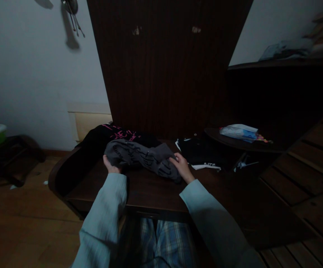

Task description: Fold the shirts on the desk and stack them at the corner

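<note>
A grey garment (143, 156) lies crumpled across the back half of the dark wooden table (150, 191), stretched between both hands. It is soft, mid-grey cloth, bunched into loose folds, with dark script-like lettering across its front; the dim light leaves the words unreadable. Its left end is rounded into a bundle, and its right end trails lower toward the table's front.

The left hand (110, 165) closes on the left end, fingers wrapped round the bunched cloth with the thumb on top. The right hand (182, 167) holds the right end, its fingers (175, 160) curled down and pinching the fabric. Both arms wear pale blue sleeves.

Just behind the grey piece, touching it, sits a black garment with pink print (113, 133). To the right lies a black and white garment (203, 154), near the right hand but apart from it. A plastic packet (241, 132) rests on a small rounded shelf (228, 141) further right.
</note>
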`<move>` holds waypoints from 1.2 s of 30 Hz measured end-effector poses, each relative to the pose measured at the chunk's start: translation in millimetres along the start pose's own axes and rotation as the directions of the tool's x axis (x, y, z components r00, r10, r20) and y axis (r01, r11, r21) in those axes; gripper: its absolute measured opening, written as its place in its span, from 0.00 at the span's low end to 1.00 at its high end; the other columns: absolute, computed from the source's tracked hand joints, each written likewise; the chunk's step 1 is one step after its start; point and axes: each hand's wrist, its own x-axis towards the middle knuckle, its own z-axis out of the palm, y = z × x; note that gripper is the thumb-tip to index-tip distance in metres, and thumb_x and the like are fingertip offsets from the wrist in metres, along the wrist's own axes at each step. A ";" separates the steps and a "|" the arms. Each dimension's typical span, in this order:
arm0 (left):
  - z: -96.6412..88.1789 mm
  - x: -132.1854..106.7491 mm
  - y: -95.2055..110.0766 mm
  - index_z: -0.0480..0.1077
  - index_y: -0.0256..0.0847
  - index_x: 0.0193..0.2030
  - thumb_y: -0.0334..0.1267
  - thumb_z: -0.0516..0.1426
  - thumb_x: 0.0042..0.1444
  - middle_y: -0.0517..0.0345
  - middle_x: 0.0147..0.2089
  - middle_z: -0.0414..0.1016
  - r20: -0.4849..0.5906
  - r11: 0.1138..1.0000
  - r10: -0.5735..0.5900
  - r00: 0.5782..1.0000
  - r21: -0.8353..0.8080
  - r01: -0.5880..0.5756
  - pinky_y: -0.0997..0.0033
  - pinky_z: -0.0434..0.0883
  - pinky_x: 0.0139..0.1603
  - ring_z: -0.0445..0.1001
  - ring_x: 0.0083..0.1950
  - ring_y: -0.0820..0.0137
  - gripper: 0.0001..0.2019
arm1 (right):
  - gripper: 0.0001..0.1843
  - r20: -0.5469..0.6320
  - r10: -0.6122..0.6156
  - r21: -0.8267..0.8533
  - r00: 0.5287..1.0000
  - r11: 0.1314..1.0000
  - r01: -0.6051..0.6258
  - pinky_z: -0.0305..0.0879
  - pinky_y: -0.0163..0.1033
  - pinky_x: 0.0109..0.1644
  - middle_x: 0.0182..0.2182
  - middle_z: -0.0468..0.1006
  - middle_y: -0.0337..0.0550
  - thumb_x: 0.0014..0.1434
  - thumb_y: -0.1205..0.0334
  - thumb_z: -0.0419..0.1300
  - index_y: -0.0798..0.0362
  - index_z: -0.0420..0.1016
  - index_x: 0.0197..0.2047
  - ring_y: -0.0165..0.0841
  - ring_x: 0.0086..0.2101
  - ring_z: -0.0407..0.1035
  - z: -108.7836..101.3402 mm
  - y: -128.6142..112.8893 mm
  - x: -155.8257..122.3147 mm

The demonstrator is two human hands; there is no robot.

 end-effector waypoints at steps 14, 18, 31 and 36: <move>-12.7 13.6 5.9 0.71 0.40 0.39 0.45 0.44 0.55 0.55 0.38 0.77 -0.033 0.996 0.091 0.995 -0.022 -0.092 0.64 0.67 0.52 0.71 0.49 0.65 0.18 | 0.22 -0.789 -0.006 0.192 0.614 0.948 0.255 0.57 0.48 0.56 0.48 0.68 0.45 0.46 0.53 0.56 0.50 0.58 0.44 0.35 0.47 0.64 -40.3 4.2 16.8; -8.2 12.9 6.2 0.71 0.42 0.40 0.43 0.44 0.55 0.55 0.36 0.77 -0.092 1.000 0.007 0.996 -0.023 -0.009 0.63 0.67 0.51 0.72 0.47 0.65 0.17 | 0.20 -0.694 -0.047 0.058 0.719 0.991 0.121 0.60 0.48 0.52 0.45 0.70 0.49 0.48 0.50 0.54 0.52 0.60 0.42 0.37 0.45 0.66 -37.0 12.4 16.0; 9.1 -7.6 3.1 0.69 0.41 0.47 0.56 0.49 0.54 0.49 0.50 0.72 0.153 0.998 0.021 0.988 -0.059 -0.012 0.60 0.62 0.57 0.66 0.56 0.63 0.23 | 0.29 -0.181 -0.277 -0.741 0.944 0.669 0.054 0.55 0.47 0.46 0.39 0.72 0.51 0.46 0.41 0.58 0.54 0.67 0.44 0.44 0.42 0.63 -16.5 26.8 5.6; 15.0 -12.3 2.1 0.68 0.43 0.49 0.55 0.50 0.54 0.50 0.50 0.72 0.216 0.997 -0.002 0.976 -0.069 0.017 0.59 0.62 0.58 0.66 0.56 0.63 0.23 | 0.36 -0.041 -0.192 -0.854 0.980 0.516 0.065 0.54 0.47 0.45 0.40 0.73 0.53 0.40 0.44 0.64 0.55 0.65 0.49 0.46 0.43 0.63 -16.7 31.4 2.3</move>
